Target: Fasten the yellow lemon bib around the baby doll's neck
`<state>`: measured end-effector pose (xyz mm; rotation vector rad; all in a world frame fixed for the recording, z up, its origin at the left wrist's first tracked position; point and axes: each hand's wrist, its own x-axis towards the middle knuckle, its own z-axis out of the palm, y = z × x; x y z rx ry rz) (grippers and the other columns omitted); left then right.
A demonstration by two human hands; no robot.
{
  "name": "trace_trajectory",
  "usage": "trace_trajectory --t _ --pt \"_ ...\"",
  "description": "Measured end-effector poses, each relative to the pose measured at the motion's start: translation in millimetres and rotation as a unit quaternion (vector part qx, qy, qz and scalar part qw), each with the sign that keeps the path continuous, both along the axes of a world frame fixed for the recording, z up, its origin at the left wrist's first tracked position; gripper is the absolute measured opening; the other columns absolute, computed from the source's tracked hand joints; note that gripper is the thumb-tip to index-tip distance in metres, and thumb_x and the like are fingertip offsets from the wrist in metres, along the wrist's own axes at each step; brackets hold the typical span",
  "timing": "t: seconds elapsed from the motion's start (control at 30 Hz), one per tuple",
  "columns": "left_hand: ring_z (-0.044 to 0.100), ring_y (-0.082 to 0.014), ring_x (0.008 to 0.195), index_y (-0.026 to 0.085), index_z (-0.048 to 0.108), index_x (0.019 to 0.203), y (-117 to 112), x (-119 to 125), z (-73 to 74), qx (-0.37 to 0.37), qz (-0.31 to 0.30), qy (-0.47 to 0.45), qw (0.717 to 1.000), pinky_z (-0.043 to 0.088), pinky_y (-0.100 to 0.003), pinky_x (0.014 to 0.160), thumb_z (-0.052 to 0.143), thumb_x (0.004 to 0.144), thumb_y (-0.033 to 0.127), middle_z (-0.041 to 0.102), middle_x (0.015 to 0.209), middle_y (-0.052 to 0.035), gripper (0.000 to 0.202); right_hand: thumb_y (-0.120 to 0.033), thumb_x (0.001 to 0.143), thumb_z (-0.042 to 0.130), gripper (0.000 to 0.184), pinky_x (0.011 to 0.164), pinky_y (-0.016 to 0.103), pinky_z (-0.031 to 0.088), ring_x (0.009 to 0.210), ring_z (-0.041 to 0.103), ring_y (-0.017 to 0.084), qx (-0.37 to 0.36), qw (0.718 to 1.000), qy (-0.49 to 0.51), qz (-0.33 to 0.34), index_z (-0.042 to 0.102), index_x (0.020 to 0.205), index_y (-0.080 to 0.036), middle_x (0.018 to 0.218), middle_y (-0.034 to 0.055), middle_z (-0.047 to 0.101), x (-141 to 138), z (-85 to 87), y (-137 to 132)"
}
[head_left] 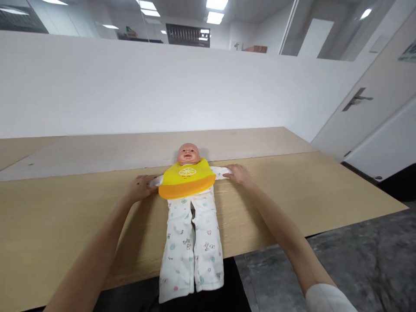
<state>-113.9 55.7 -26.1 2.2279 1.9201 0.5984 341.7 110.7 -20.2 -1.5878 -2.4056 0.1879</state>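
Note:
A baby doll [189, 152] lies on its back on the wooden table, its head toward the wall. It wears white printed pajamas [208, 234], and the trouser legs hang past the table's near edge. Over its chest lies a yellow bib [186, 172] with a lemon-slice print and an orange catch pocket [186, 189] at the bottom. My left hand [142, 187] is closed round the end of the sleeve on the left of the picture. On the other side, my right hand [238, 174] pinches the end of the other sleeve [221, 172]. Both sleeves are stretched outward.
The table [276, 190] runs along a white wall [143, 86] with glass above it. A pale sheet-like strip [97, 151] covers the table's back part. At the right stands a door with a metal handle [357, 99]. Grey floor [357, 264] shows at the lower right.

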Motion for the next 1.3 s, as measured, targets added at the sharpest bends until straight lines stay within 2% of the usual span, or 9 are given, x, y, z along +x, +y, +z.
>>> trace_trajectory --t 0.17,0.3,0.43,0.57,0.77,0.87,1.03,1.17,1.3 --pt "0.058 -0.0361 0.108 0.009 0.065 0.113 -4.8 -0.8 -0.8 0.011 -0.002 0.036 0.999 0.041 -0.047 0.095 0.049 0.083 0.056 0.069 0.115 -0.0153 0.058 -0.048 0.088 0.063 0.041 0.1 0.041 0.039 0.115 0.054 0.03 0.024 0.998 0.004 -0.056 0.067 0.119 -0.022 0.119 0.0116 0.064 -4.6 0.5 -2.4" --pt "0.057 -0.036 0.11 0.011 0.066 0.107 -9.3 -1.9 3.6 0.044 0.028 0.057 0.997 0.04 -0.047 0.096 0.047 0.084 0.052 0.069 0.111 -0.0154 0.05 -0.049 0.082 0.069 0.044 0.103 0.039 0.039 0.116 0.054 0.028 0.048 0.994 0.057 -0.081 0.068 0.115 -0.021 0.12 0.01 0.065 8.4 -1.2 -4.2" --pt "0.06 -0.0297 0.1 0.016 0.065 0.096 -14.9 1.9 -3.3 0.166 0.024 0.021 0.986 0.039 -0.044 0.099 0.048 0.081 0.04 0.07 0.101 -0.0137 0.033 -0.039 0.096 0.042 0.038 0.098 0.034 0.044 0.108 0.059 0.022 0.105 0.972 0.147 -0.15 0.065 0.112 -0.013 0.114 0.0122 0.066 34.4 -11.1 -13.0" --pt "0.059 -0.0285 0.096 0.017 0.064 0.095 -29.9 19.1 -4.4 0.244 0.039 -0.022 0.969 0.043 -0.042 0.091 0.045 0.085 0.033 0.069 0.095 -0.0117 0.026 -0.04 0.092 0.031 0.047 0.087 0.037 0.05 0.097 0.063 0.023 0.142 0.938 0.213 -0.232 0.064 0.106 -0.009 0.107 0.016 0.067 54.8 -29.7 -28.5" --pt "0.055 -0.0272 0.099 0.017 0.063 0.107 -63.6 47.6 19.8 0.281 -0.136 0.003 0.95 0.048 -0.042 0.088 0.051 0.075 0.017 0.063 0.102 -0.0107 0.034 -0.05 0.087 0.036 0.054 0.081 0.04 0.052 0.091 0.063 0.025 0.161 0.912 0.263 -0.269 0.064 0.105 -0.008 0.102 0.0176 0.068 68.6 -43.4 -51.8" --pt "0.052 -0.029 0.108 0.019 0.06 0.119 -74.1 57.2 24.3 0.255 -0.197 0.041 0.946 0.046 -0.047 0.095 0.054 0.075 0.016 0.059 0.114 -0.0124 0.045 -0.051 0.084 0.043 0.051 0.081 0.041 0.052 0.089 0.063 0.026 0.16 0.914 0.269 -0.258 0.065 0.102 -0.009 0.101 0.0172 0.067 72.0 -43.5 -56.2" --pt "0.051 -0.0302 0.107 0.017 0.064 0.117 -77.9 64.4 19.3 0.274 -0.189 0.1 0.938 0.047 -0.049 0.094 0.053 0.086 0.014 0.061 0.115 -0.0143 0.033 -0.047 0.083 0.05 0.041 0.085 0.045 0.052 0.093 0.061 0.027 0.209 0.936 0.221 -0.18 0.065 0.1 -0.013 0.101 0.0151 0.066 63.2 -39.0 -58.3" --pt "0.051 -0.0296 0.11 0.016 0.062 0.12 -81.0 67.1 17.2 0.292 -0.188 0.074 0.935 0.047 -0.049 0.096 0.053 0.089 0.014 0.062 0.117 -0.0137 0.033 -0.036 0.089 0.054 0.029 0.092 0.043 0.05 0.104 0.058 0.025 0.239 0.946 0.212 -0.049 0.063 0.109 -0.017 0.109 0.012 0.064 25.6 -21.8 -70.6" --pt "0.051 -0.0291 0.116 0.018 0.057 0.124 -83.5 74.3 16.3 0.298 -0.193 0.025 0.935 0.045 -0.051 0.101 0.054 0.088 0.014 0.061 0.122 -0.0129 0.036 -0.028 0.094 0.052 0.021 0.098 0.042 0.045 0.107 0.058 0.022 0.211 0.943 0.249 0.058 0.06 0.112 -0.02 0.11 0.0091 0.063 -22.0 2.7 -86.8"
